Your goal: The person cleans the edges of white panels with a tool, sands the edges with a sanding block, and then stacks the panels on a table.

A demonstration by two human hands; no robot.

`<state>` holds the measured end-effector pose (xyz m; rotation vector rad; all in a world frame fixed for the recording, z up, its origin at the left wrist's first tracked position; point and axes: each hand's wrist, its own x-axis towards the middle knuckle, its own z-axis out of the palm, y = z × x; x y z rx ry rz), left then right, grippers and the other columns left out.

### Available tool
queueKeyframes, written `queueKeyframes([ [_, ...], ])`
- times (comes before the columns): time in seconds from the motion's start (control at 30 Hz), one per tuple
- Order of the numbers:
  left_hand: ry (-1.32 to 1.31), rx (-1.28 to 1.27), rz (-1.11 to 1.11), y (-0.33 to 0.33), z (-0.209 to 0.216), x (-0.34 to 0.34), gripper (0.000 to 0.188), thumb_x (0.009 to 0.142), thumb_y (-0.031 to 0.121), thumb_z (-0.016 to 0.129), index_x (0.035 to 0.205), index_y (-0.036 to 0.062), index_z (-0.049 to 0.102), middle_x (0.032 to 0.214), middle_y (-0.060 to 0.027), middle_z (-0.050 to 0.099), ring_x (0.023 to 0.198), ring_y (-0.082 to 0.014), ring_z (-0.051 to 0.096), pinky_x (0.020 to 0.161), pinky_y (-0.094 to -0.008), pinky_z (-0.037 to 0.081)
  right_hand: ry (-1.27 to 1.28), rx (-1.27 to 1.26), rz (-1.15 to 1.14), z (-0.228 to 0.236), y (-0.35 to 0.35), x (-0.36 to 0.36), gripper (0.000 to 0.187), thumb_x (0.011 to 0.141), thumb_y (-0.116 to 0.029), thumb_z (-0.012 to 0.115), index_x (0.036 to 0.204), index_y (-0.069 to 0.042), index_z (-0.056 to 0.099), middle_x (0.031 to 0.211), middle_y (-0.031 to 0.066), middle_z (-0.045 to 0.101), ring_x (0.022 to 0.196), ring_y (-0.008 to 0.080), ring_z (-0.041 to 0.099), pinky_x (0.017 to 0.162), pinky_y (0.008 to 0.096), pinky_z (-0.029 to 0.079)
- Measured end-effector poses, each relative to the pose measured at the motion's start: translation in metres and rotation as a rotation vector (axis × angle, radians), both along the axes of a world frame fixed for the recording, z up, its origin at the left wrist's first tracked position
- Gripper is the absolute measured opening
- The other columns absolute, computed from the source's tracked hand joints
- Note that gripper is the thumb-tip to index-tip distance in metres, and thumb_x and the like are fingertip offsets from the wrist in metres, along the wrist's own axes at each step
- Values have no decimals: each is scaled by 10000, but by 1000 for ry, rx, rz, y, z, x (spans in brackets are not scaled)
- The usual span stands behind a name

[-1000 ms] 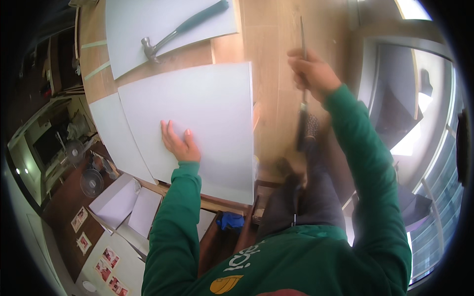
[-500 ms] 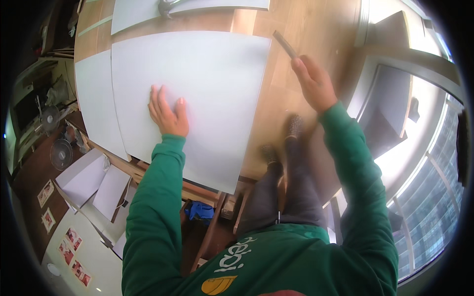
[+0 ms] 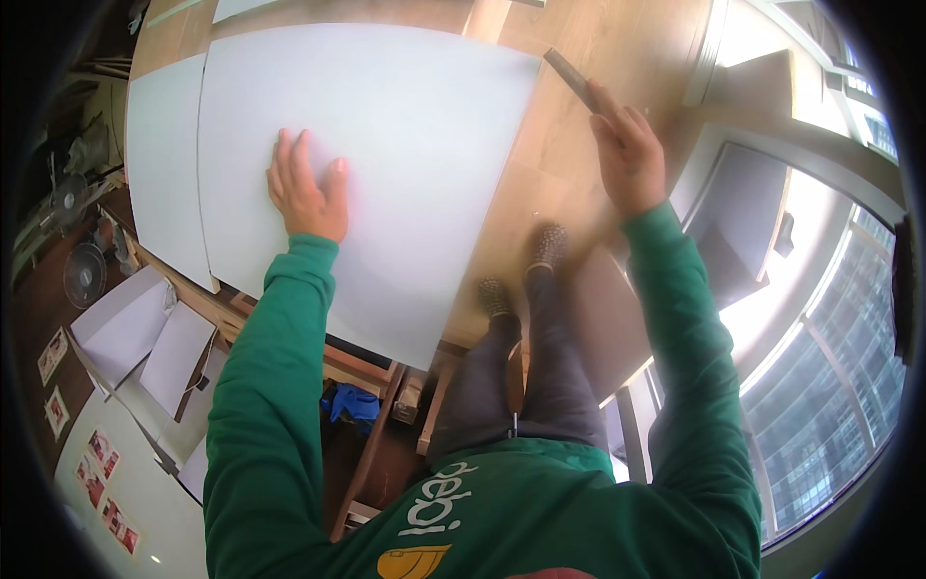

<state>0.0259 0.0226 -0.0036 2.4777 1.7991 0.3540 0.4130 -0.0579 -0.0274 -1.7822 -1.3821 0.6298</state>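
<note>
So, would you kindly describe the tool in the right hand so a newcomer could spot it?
Find the large white board under the left hand and go to its upper right corner. There a narrow tool juts up and left from the right hand. Its slim, dark strip sets it apart from the broad board and pale wood floor.

Free room over the white panel (image 3: 415, 193), rightward; left hand (image 3: 311, 193) obstructs leftward.
</note>
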Motion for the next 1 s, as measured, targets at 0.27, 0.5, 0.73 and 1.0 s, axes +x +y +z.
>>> queueKeyframes([
  [0.27, -15, -7, 0, 0, -3, -2, 550, 967, 305, 580, 1442, 58, 454, 1563, -169, 377, 1443, -370, 324, 1177, -523, 220, 87, 13, -41, -9, -9, -4, 398, 943, -58, 644, 1325, -165, 668, 737, 49, 481, 642, 138, 478, 625, 284, 442],
  [0.5, -25, -14, 2, 1, -2, -1, 551, 966, 303, 577, 1444, 58, 452, 1565, -175, 372, 1442, -371, 323, 1177, -527, 214, 102, -4, -32, -12, 0, -3, 397, 939, -45, 652, 1318, -161, 673, 734, 43, 480, 638, 131, 470, 617, 271, 435],
  [0.73, -26, -26, -7, 3, -2, 1, 554, 967, 297, 574, 1448, 54, 445, 1567, -177, 367, 1438, -375, 326, 1177, -533, 211, -71, 95, 56, 3, 34, -13, 396, 924, -65, 676, 1288, -220, 695, 733, 58, 545, 621, 197, 517, 591, 309, 452],
  [1.0, -16, -34, 1, 2, 0, 0, 562, 967, 300, 572, 1453, 51, 440, 1570, -178, 361, 1441, -377, 320, 1176, -534, 214, -13, -87, 6, 7, -5, -5, 385, 927, -96, 675, 1290, -222, 691, 757, 76, 572, 635, 208, 568, 602, 327, 466],
])
